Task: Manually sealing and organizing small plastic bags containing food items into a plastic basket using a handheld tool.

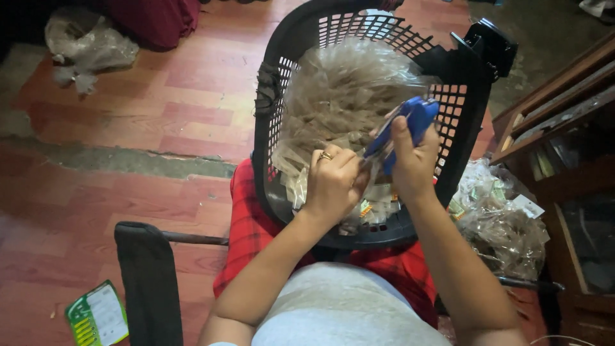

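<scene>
A black plastic basket (pixel 275 90) rests tilted on my lap, over a red checked cloth (pixel 246 230). Inside it lies a big clear plastic bag (pixel 339 90) stuffed with small pale packets, with more loose packets (pixel 375 208) at the basket's bottom. My right hand (pixel 413 160) grips a blue stapler (pixel 407 125) held up in front of the bag. My left hand (pixel 333 182), with a ring on one finger, pinches something small against the stapler's jaw; what it pinches is hidden by the fingers.
A second clear bag of packets (pixel 503 224) lies to my right beside a wooden cabinet (pixel 564 141). A black chair arm (pixel 150 282) stands at my left. A green printed card (pixel 96 317) lies on the red floor, a crumpled plastic bag (pixel 86 45) far left.
</scene>
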